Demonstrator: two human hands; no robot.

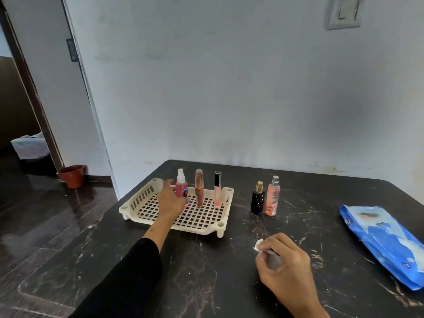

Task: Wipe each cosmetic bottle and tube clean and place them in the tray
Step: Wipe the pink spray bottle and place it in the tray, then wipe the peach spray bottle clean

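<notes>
My left hand (171,200) grips pink spray bottle (181,187), upright in cream grid tray (142,198) beside 2 tubes. My right hand (285,263) is closed on crumpled white wipe (258,245).

The left arm, in a black sleeve (128,278) that ends short of the wrist, stretches forward and away from the body, the left hand (171,201) seen from the back with its fingers curled round a small pink spray bottle (181,186) standing upright. The right hand (283,262) rests low and close to the body, knuckles up, fingers bunched tight on a crumpled white wipe (260,245) that pokes out past the thumb side.
</notes>
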